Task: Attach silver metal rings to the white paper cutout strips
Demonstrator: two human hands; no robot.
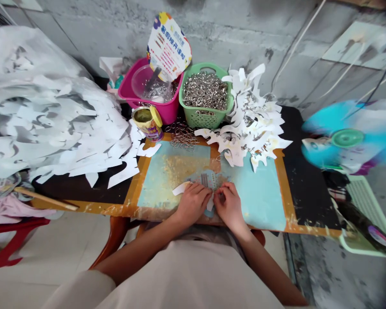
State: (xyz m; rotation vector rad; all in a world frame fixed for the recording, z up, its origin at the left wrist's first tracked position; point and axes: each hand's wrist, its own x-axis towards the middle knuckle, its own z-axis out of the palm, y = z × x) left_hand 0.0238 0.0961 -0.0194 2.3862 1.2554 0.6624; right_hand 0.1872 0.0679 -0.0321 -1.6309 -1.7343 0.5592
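Note:
My left hand (194,202) lies over a white cut-out piece (179,189) on the work mat, its fingers bent and pressed down on it. The curved end of the piece sticks out left of the fingers, and a lower part shows between the hands. My right hand (228,204) is close beside it, thumb and fingertips pinched together at the piece's edge. Whatever is in that pinch is too small to make out. Just beyond the fingertips lies a grey patterned patch (207,177) on the pale blue mat (260,193).
Behind the mat stand a green basket (206,116) full of metal clasps, a pink basket (172,109) and an open tin (148,124). Loose metal hooks (183,139) lie before them. White cut-outs pile up left (93,146) and right (254,124). A blue fan (347,137) spins at right.

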